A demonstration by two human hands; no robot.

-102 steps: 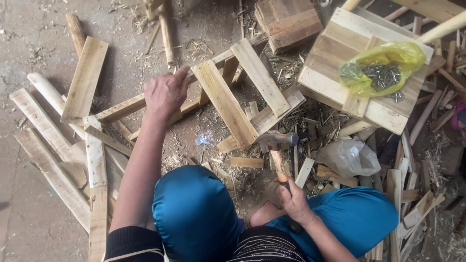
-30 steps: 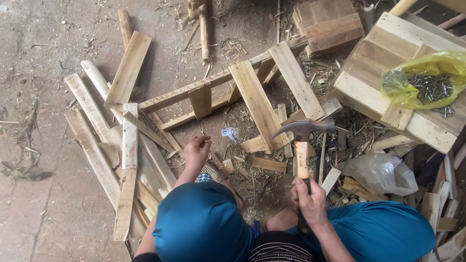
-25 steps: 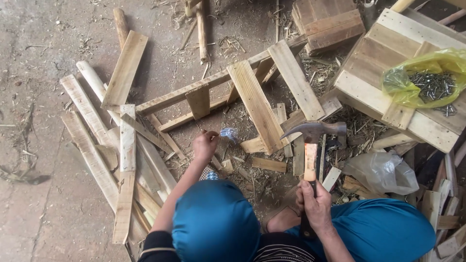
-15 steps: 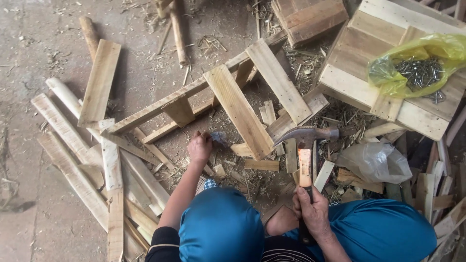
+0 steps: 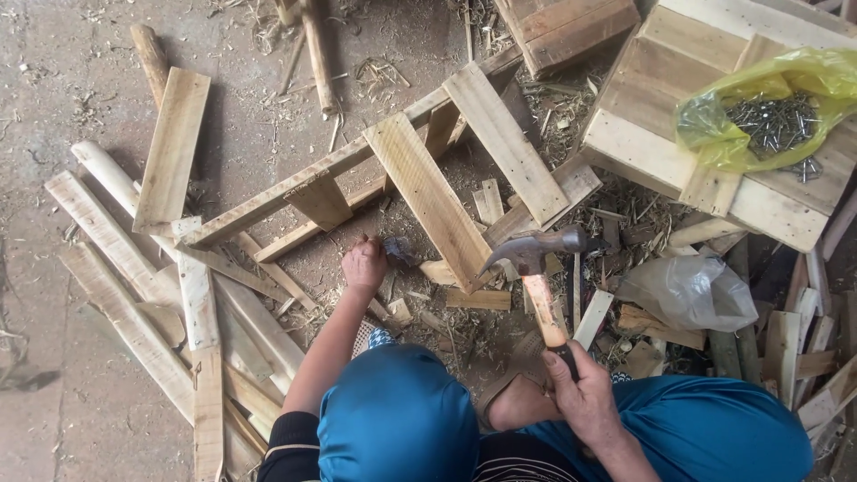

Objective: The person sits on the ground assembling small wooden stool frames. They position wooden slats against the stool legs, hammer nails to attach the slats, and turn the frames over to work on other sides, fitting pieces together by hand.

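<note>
My right hand (image 5: 585, 397) is wrapped tight round the wooden handle of a claw hammer (image 5: 536, 268), head up, held over the litter just beside the slatted wooden frame (image 5: 420, 178). My left hand (image 5: 364, 265) is down on the ground by the frame's near slat, fingers bunched at a small dark scrap; can't tell if it grips anything. Containers: yellow plastic bag (image 5: 759, 116), open, with a heap of loose nails (image 5: 777, 125) inside, sitting on a pale wooden crate (image 5: 643, 134) at upper right. Clear plastic bag (image 5: 687, 290) crumpled on the scraps below that crate, contents not readable. Loose planks (image 5: 170, 152) fanned out at left.
</note>
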